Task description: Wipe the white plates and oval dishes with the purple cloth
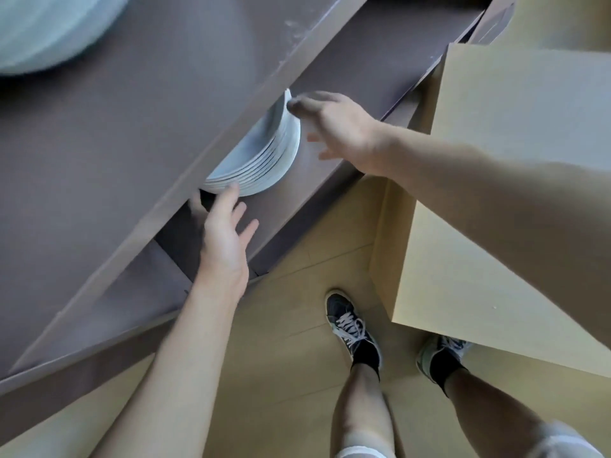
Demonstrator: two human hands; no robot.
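Head view, plates: the stack of white plates sits on a dark brown shelf, half hidden under the edge of the brown counter top; only its right half shows.
Head view, your left hand: your left hand reaches in at the near-left side of the stack. The fingers are straight and spread, one fingertip touches the lowest rims, and the thumb points under the counter edge. It grips nothing.
Head view, your right hand: your right hand is at the far-right side of the stack. The thumb tip lies against the rim of the top plate and the other fingers are straight and fanned apart beside the stack. The hand is blurred, but no fingers curl round a plate.
Head view, surroundings: a tan board stands on the right, under your right forearm. A blurred pale round object lies at the far left on the counter. Your dark laced shoes stand on the wooden floor near the shelf.
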